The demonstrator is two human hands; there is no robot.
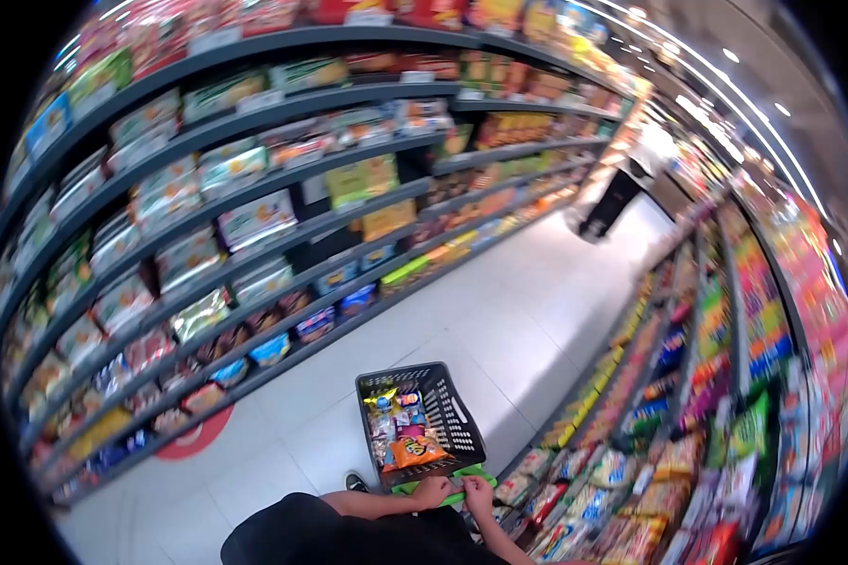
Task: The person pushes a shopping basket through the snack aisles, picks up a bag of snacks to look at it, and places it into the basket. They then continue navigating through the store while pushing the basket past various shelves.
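Observation:
Near the bottom centre is a dark grey shopping basket point(460, 441) with slotted walls and green handle parts point(407, 488). Several packaged snacks lie inside it, among them an orange bag point(417, 451) and a gold bag point(380, 399). My left hand point(432, 492) is closed around the green handle at the basket's near end. Close beside it, my right hand point(479, 489) is also closed on the handle. The fingers are small and blurred, and part of the grip is hidden.
A long shelf unit point(226, 198) stocked with packets runs along the left. Another stocked shelf point(697, 377) lines the right, close to my right arm. Pale floor tiles point(485, 311) stretch between them. Farther up the aisle stands a person point(652, 151) in a white top.

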